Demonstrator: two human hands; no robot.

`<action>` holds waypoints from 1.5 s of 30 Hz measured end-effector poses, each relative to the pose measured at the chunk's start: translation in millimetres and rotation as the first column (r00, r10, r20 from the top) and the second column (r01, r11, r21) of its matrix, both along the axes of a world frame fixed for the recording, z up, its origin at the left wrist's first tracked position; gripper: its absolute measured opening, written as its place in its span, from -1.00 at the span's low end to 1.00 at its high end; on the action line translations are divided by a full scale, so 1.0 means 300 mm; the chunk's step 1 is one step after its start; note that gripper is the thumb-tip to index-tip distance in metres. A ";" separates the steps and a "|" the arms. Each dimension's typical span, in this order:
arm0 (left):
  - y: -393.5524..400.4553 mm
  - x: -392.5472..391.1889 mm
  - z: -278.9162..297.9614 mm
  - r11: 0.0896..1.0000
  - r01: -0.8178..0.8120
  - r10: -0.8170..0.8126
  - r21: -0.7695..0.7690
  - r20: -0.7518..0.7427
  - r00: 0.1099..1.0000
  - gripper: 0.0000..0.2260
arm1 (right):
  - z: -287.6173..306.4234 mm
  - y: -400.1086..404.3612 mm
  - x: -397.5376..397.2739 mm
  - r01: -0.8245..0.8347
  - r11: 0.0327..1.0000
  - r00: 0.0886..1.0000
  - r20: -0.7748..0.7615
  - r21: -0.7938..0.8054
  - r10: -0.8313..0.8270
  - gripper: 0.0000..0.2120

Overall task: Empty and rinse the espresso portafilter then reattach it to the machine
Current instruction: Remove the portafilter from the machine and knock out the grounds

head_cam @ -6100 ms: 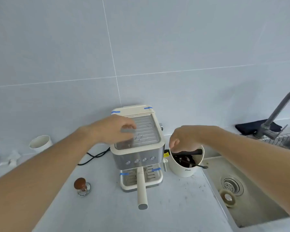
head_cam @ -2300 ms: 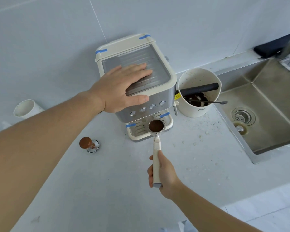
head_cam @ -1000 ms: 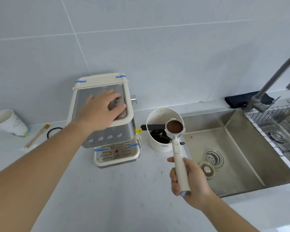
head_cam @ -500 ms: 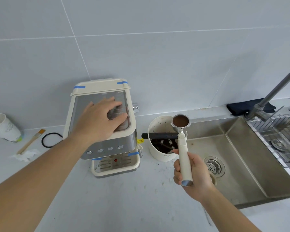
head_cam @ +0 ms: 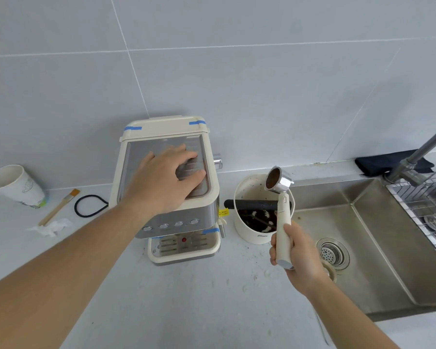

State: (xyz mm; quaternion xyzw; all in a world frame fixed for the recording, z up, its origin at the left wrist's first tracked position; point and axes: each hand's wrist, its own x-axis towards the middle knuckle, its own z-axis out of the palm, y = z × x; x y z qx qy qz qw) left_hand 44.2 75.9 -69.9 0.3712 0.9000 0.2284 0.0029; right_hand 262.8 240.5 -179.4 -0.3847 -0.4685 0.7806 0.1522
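Note:
My right hand (head_cam: 297, 255) grips the cream handle of the portafilter (head_cam: 283, 217). Its metal basket, full of brown coffee grounds, is tilted towards the left above the white knock box (head_cam: 249, 233), which has a black bar across it and dark grounds inside. My left hand (head_cam: 166, 177) lies flat, fingers apart, on top of the cream and steel espresso machine (head_cam: 176, 222), which stands on the counter left of the knock box.
A steel sink (head_cam: 363, 238) with a drain and a plug lies at the right, with a tap (head_cam: 423, 157), a dish rack (head_cam: 428, 205) and a dark cloth (head_cam: 388, 162) behind it. At the left are a paper cup (head_cam: 15, 185), a brush (head_cam: 58, 207), a black ring (head_cam: 88, 205) and crumpled paper.
My right hand has turned the portafilter, so the basket now tilts leftwards over the knock box instead of facing up. My left hand has stayed on the machine.

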 end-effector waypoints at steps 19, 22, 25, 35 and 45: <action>0.000 -0.001 -0.008 1.000 -0.003 0.003 0.005 -0.003 1.000 -0.59 | -0.005 0.012 -0.012 -0.175 0.828 0.947 0.320 0.533 -0.006 -0.73; -0.002 -0.002 -0.010 1.000 0.000 0.000 0.009 -0.010 1.000 -0.59 | 0.000 0.034 -0.016 -0.253 0.751 0.920 0.392 0.610 -0.009 -0.71; -0.003 -0.008 -0.015 1.000 -0.003 0.003 0.006 -0.003 1.000 -0.59 | 0.007 0.049 -0.015 -0.315 0.699 0.893 0.450 0.642 -0.011 -0.66; -0.003 -0.018 -0.026 1.000 -0.006 0.005 0.006 0.007 1.000 -0.57 | -0.027 0.043 -0.040 -0.453 0.547 0.814 0.576 0.704 -0.068 -0.60; -0.004 -0.021 -0.033 1.000 0.004 -0.004 0.009 0.004 1.000 -0.56 | 0.001 0.059 -0.032 -0.460 0.537 0.817 0.574 0.708 -0.058 -0.68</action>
